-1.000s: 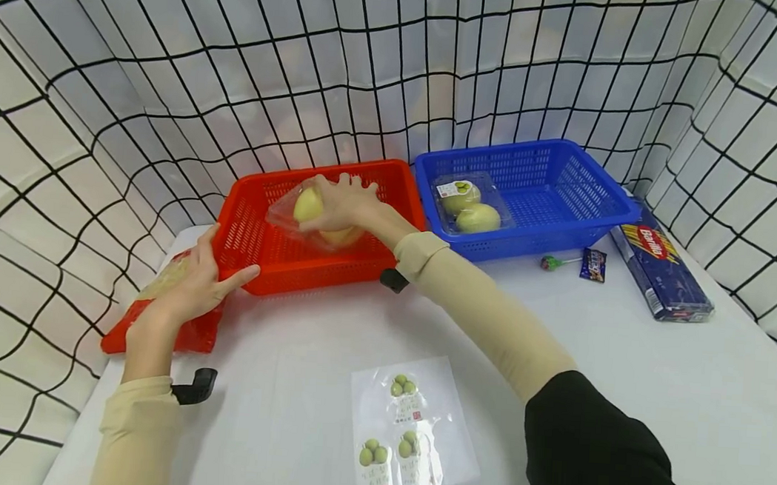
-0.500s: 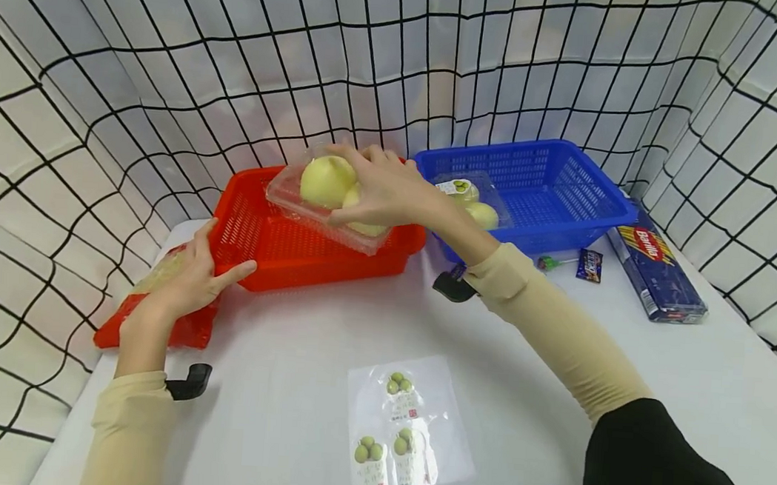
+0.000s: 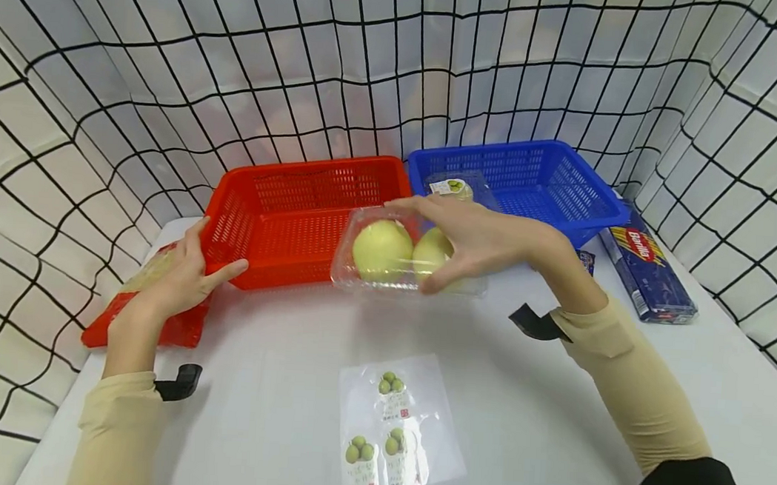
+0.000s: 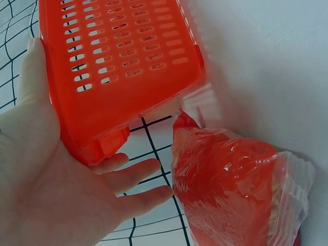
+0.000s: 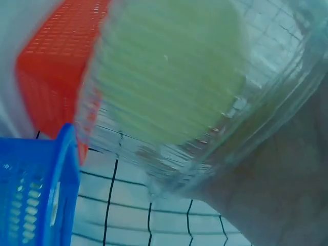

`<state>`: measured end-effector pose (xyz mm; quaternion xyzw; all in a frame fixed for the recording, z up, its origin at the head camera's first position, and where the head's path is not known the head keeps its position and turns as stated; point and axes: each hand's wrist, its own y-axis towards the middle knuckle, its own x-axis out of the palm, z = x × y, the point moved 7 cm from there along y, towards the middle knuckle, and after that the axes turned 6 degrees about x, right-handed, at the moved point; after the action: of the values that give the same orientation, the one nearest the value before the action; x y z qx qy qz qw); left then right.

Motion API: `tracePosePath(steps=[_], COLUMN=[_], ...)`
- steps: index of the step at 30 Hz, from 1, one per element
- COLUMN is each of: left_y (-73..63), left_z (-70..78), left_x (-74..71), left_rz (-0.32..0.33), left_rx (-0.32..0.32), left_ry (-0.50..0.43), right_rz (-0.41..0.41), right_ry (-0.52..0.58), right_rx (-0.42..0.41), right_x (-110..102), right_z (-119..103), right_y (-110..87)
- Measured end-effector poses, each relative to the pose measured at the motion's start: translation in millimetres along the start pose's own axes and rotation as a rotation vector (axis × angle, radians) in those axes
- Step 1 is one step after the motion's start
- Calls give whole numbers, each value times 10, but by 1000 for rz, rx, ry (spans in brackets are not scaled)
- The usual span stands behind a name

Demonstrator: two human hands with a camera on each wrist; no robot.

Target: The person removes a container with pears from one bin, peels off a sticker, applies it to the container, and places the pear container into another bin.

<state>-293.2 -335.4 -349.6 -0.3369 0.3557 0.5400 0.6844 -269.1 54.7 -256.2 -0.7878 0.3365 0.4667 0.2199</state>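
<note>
My right hand point(image 3: 478, 237) grips a clear plastic fruit box point(image 3: 400, 276) from its right and top, holding it raised over the table in front of the baskets. Two round, pale yellow-green fruits point(image 3: 383, 251) show through the plastic; one of these fruits point(image 5: 171, 66) fills much of the right wrist view. At the left corner of the red basket point(image 3: 300, 263), my left hand point(image 3: 172, 281) rests with fingers extended along its side and thumb spread toward its front. The left wrist view has that hand point(image 4: 56, 174) against the basket's end, beside a red bag point(image 4: 225, 179).
A blue basket point(image 3: 558, 201) stands to the right, with another labelled fruit box point(image 3: 455, 187) inside. Beyond it lie a small dark packet point(image 3: 586, 260) and a blue Barilla box point(image 3: 650, 270). A sheet of fruit stickers point(image 3: 400, 436) lies in front. Black netting point(image 3: 272, 72) surrounds the table.
My right hand has lifted the fruit box out of the red basket and carried it right and toward me. My left hand stays at the basket's left corner.
</note>
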Motion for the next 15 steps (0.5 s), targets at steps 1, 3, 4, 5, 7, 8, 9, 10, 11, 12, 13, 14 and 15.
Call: tracePosePath(steps=[1,3,4,5,7,8,9,10,11,12,13,14,15], left_y=[-9,-19,-11,-4,5,3,-2,-8,-17,-24,-31,-33,-32], left_z=[-5,-4,7,19,32,37,38,32,28,19,12,1,-9], left_x=[-4,-21,-22,-26,-26,-25,-20,-9,4,14,22,24,25], left_rz=[0,3,2,3,2,1,0,-3,-6,-7,-8,-6,-3], left_rx=[-1,2,7,12,16,17,16,14,14,13,12,11,11], left_ry=[0,-5,-3,-3,-3,-1,2,3,-1,-1,-3,3,4], right_rz=[-37,-105,-132,-154,-175,-180,-181,-185,-190,-192,-199,-207,-219], right_ry=[14,53,75,100,127,133,130,132,132,126,121,114,107], right_rx=[-2,16,33,47,76,89,99,101,102,104,98,86,73], right_x=[43,141,199,254,364,417,464,503,536,560,573,586,595], right_z=[36,114,169,217,309,347,381,403,418,429,425,421,412], right_y=[-49,-130,-169,-199,-225,-226,-223,-217,-212,-208,-206,-203,-202])
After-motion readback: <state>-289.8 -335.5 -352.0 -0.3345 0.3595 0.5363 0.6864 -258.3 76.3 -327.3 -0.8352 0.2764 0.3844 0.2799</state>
